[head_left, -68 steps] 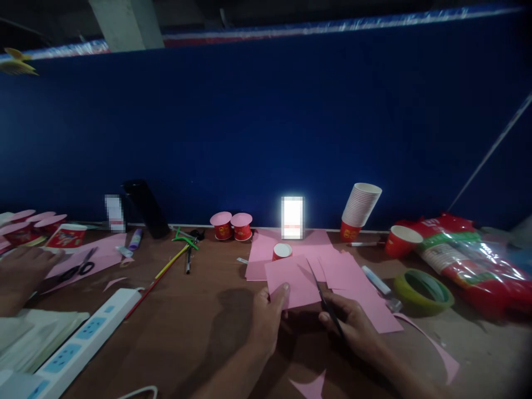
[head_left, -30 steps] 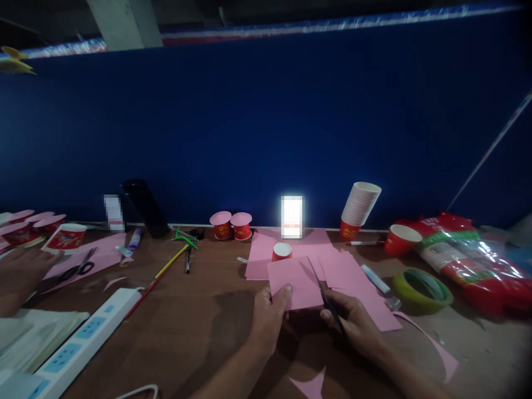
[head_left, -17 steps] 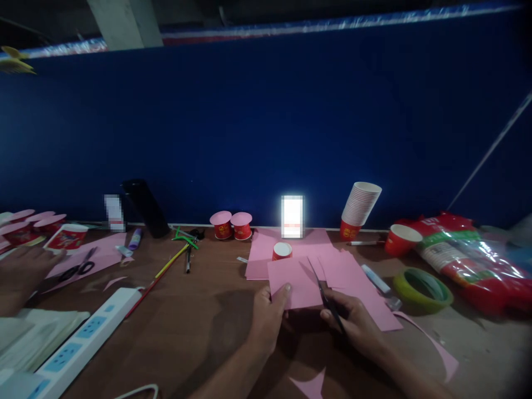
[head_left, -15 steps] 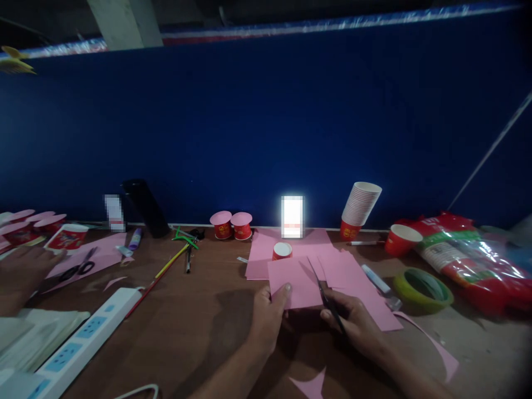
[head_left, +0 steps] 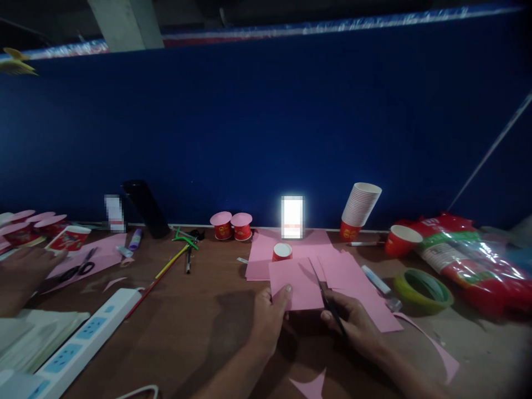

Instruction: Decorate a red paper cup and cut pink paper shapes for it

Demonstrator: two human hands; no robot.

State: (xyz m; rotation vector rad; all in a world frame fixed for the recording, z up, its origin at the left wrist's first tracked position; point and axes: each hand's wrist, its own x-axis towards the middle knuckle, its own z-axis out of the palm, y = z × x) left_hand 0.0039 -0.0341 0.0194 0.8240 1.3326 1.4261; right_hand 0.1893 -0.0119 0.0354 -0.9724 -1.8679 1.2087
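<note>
My left hand (head_left: 270,316) grips a pink sheet of paper (head_left: 293,282) by its lower left edge, thumb on top. In my right hand (head_left: 353,321) is a pair of dark scissors (head_left: 330,302), its blades at the right side of that sheet. Just behind the held paper stands an upside-down red paper cup (head_left: 282,252), on a stack of pink paper (head_left: 260,257). More pink paper (head_left: 366,293) lies to the right, by my right hand. A pink offcut (head_left: 311,385) rests on the table below my hands.
Two red cups topped with pink discs (head_left: 231,226) stand behind. At right are stacked cups (head_left: 359,208), a glue stick (head_left: 376,279), yellow-green tape (head_left: 423,291) and a red plastic bag (head_left: 477,266). At left lie a power strip (head_left: 89,332) and another person's hand (head_left: 25,271) near a cup.
My hands, the sheet and the scissors stay almost in place. At the left, the other person's hand and the cup beside it have shifted slightly.
</note>
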